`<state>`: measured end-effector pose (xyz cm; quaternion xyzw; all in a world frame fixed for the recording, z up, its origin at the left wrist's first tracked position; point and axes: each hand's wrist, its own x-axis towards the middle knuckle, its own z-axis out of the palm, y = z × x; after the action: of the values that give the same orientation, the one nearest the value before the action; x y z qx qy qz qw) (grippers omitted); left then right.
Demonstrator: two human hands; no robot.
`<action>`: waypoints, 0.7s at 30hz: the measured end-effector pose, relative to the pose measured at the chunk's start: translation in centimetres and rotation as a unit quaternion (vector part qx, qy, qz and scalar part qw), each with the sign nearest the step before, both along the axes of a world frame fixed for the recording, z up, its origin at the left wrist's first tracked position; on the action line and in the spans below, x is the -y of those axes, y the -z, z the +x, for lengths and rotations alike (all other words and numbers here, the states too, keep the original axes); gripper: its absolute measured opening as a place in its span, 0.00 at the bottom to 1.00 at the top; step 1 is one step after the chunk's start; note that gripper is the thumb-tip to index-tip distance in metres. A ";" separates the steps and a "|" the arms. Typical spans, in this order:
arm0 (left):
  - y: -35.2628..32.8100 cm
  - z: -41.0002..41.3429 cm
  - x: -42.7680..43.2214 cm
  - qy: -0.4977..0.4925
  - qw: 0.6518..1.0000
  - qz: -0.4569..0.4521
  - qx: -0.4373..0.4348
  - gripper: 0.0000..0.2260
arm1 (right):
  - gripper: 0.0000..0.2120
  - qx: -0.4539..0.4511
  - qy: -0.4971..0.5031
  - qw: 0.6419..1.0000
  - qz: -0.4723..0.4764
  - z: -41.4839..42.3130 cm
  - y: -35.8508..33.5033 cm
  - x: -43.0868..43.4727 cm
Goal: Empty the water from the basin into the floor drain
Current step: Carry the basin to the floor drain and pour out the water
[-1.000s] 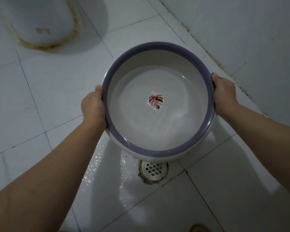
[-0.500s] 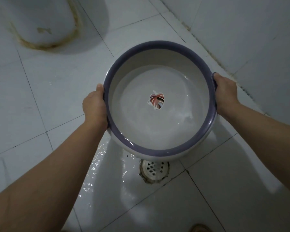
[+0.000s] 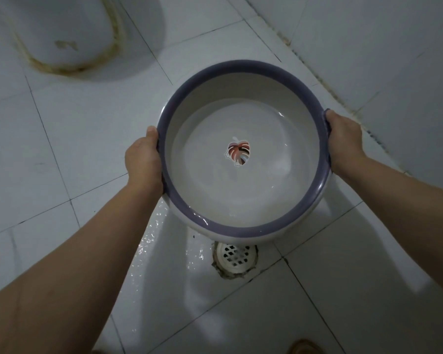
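A round white basin [image 3: 243, 228] with a purple rim and a leaf picture at its bottom hangs above the tiled floor, with clear water in it. My left hand [image 3: 143, 159] grips its left rim and my right hand [image 3: 344, 140] grips its right rim. The basin's near edge dips slightly toward me, and the water lies against that side. The round white floor drain [image 3: 237, 258] sits just below the near edge, its far part hidden by the basin. The tiles left of the drain glisten wet.
A white toilet base [image 3: 62, 34] with a stained seal stands at the top left. A tiled wall [image 3: 381, 47] rises on the right, with dark grime along its foot. Something brown [image 3: 302, 348] shows at the bottom edge.
The basin has shifted slightly to the right and away, so more of the drain shows. Both hands keep the same grip on the rim.
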<state>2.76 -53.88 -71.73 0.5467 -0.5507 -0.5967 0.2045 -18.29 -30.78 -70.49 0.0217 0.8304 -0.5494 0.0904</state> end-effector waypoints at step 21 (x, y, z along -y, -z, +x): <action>-0.7 0.3 -0.3 -0.010 0.999 0.042 -0.023 0.16 | 0.19 0.001 0.000 1.000 -0.022 0.0 -0.8 -0.8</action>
<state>3.08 -53.58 -71.02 0.5465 -0.5152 -0.6293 0.1996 -18.34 -30.00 -69.65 0.0197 0.8180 -0.5675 0.0917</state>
